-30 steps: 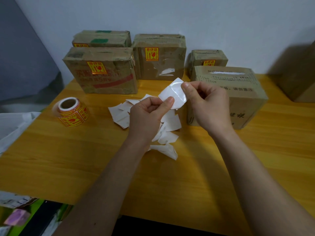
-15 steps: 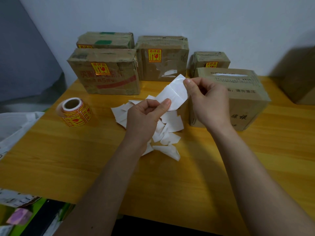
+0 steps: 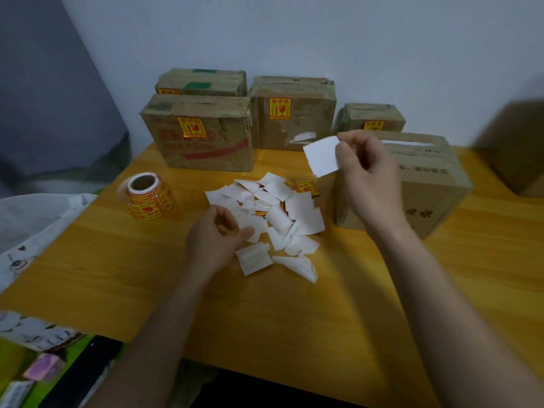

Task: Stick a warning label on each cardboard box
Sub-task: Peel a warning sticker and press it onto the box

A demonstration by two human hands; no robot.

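My right hand is raised in front of a large cardboard box and pinches a white square piece, blank side towards me. No label shows on that box. My left hand hangs low over a pile of white backing papers, fingers curled; whether it holds anything is unclear. Four boxes at the back each carry a yellow and red label: front left, back left, middle, small right. A roll of labels stands on the table's left side.
The wooden table runs to a front edge near me. A loose label lies at the pile's far edge. A white plastic bag lies at the left. Another brown box stands at the far right by the wall.
My hands have parted. The right hand lifted the white piece up and right towards the large box, while the left hand let go of it and dropped to the pile.
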